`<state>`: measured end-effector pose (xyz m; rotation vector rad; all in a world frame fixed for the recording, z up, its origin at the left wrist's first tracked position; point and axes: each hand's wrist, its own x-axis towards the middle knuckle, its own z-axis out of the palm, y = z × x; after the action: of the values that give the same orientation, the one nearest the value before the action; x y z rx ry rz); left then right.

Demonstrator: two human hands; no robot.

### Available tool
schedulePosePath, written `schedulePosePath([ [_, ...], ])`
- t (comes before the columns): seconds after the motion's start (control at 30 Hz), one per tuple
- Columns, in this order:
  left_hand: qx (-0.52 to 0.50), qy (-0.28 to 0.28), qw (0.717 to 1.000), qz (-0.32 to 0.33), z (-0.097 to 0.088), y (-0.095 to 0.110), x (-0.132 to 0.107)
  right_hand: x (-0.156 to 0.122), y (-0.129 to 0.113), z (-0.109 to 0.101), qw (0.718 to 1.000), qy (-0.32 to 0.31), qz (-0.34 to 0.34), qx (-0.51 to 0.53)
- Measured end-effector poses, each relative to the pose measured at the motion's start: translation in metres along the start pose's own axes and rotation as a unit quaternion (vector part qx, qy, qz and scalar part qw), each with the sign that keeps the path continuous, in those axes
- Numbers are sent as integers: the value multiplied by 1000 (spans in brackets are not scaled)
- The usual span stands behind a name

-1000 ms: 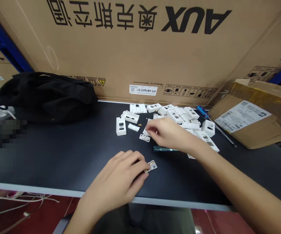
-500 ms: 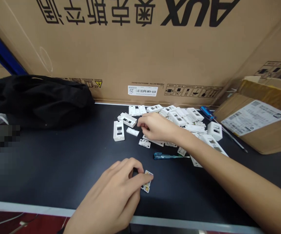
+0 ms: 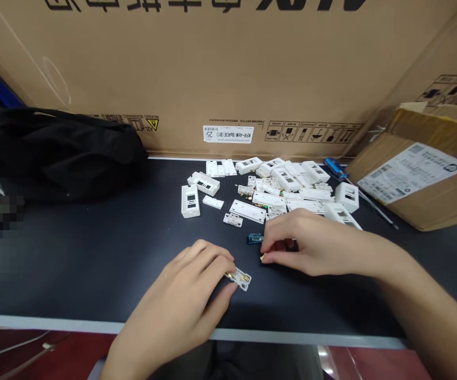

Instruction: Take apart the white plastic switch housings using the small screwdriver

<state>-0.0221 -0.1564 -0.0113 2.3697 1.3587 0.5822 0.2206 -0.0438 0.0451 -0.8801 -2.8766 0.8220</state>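
Observation:
Near the front of the dark table, my left hand (image 3: 190,290) grips a small white plastic base (image 3: 241,278) with brass-coloured metal parts in it, between thumb and fingers. To its right, my right hand (image 3: 303,243) pinches a tiny brass-coloured metal piece (image 3: 263,257) at its fingertips; most of that piece is hidden. Just behind the right fingers lies a blue screwdriver (image 3: 254,239), its shaft covered by the hand. Another white base (image 3: 233,220) rests farther back, beside a flat white plate (image 3: 248,211).
White rectangular housings (image 3: 190,201) and plates lie in a pile at the back. A longer blue screwdriver (image 3: 336,169) leans by an open cardboard box (image 3: 414,174) at right. Black cloth (image 3: 62,155) lies at left. A large carton (image 3: 212,68) stands behind the table (image 3: 133,253).
My right hand has come back from the pile toward the front, now with a brass piece in its fingertips. The left hand has turned the white base. The view has tilted slightly downward.

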Motion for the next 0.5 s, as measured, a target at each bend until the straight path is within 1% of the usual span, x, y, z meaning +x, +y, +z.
schedulePosePath([
  [0.1,-1,2,1000,-1,0,1,1,4,-2,8,999,-26,-4,-31],
  [0.2,-6,10,1000,-1,1,0,0,3,0,7,999,-21,-10,-24],
  [0.3,-12,11,1000,2,1,-2,-1,0,7,2,1000,15,-10,-16],
  [0.4,-18,12,1000,6,1,-3,-2,-3,18,-3,995,75,13,-70],
  [0.47,-20,13,1000,7,1,-3,-2,-3,27,-4,990,90,35,-99],
  [0.5,-20,12,1000,6,1,-3,-2,-3,31,-5,990,87,44,-102],
])
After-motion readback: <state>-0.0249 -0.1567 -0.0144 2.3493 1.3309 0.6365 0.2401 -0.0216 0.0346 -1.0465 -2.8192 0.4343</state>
